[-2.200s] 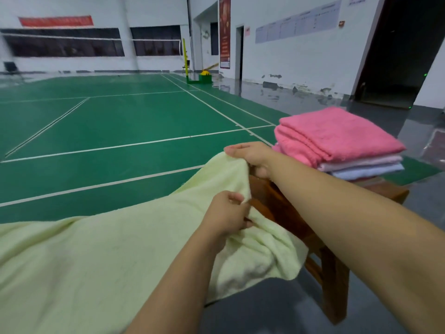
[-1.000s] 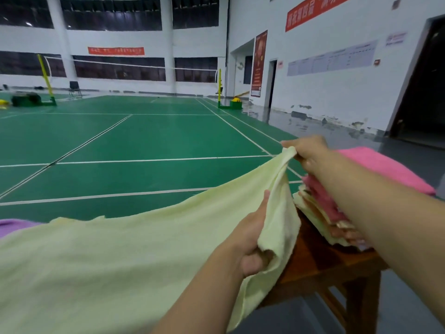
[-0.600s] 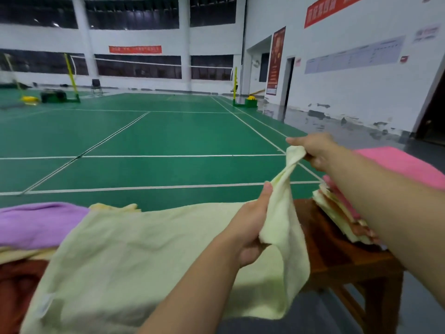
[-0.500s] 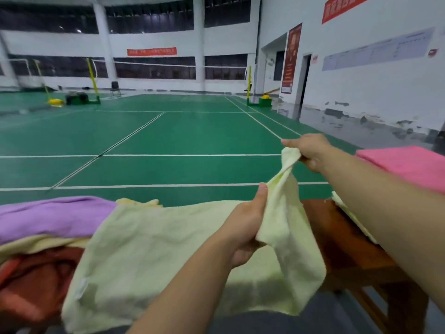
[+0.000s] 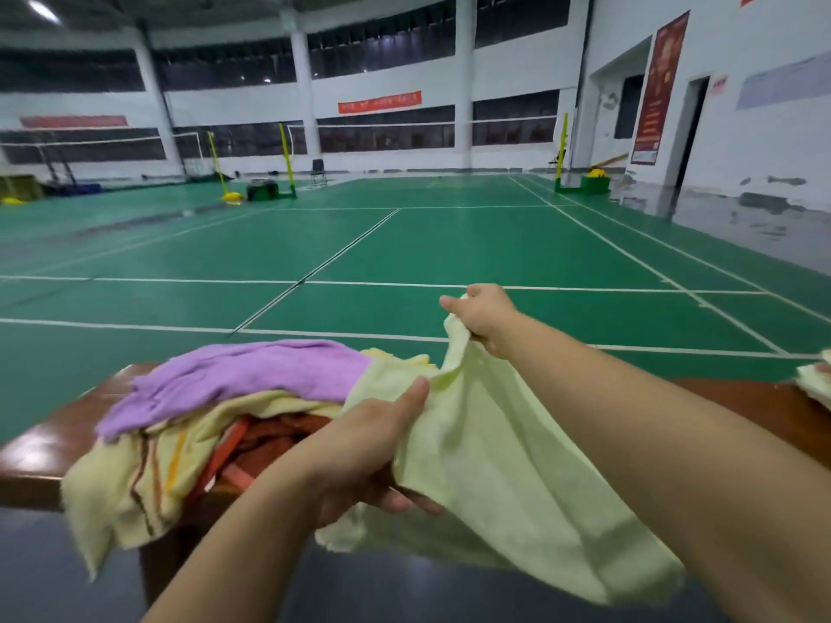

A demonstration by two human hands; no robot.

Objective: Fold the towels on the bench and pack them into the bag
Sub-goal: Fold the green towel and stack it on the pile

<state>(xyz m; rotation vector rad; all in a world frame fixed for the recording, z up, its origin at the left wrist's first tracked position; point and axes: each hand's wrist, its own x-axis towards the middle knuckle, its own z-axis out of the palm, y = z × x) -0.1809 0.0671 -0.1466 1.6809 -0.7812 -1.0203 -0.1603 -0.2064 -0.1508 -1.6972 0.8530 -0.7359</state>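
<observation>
I hold a pale green towel over the brown wooden bench. My right hand pinches its upper corner, lifted above the bench. My left hand grips the towel's edge lower down, thumb on top. The rest of the towel hangs over the bench's front edge. To the left lies a loose heap: a purple towel on top, a cream striped towel and an orange-red one beneath. A corner of the folded stack shows at the right edge. No bag is in view.
Beyond the bench stretches a green badminton court with white lines. Yellow net posts and a chair stand far off. A white wall with doorways runs along the right. Dark floor lies below the bench.
My view has swung left, bringing the loose towel heap into sight and pushing the pink folded stack out of frame. Both hands kept hold of the pale green towel and moved left with it.
</observation>
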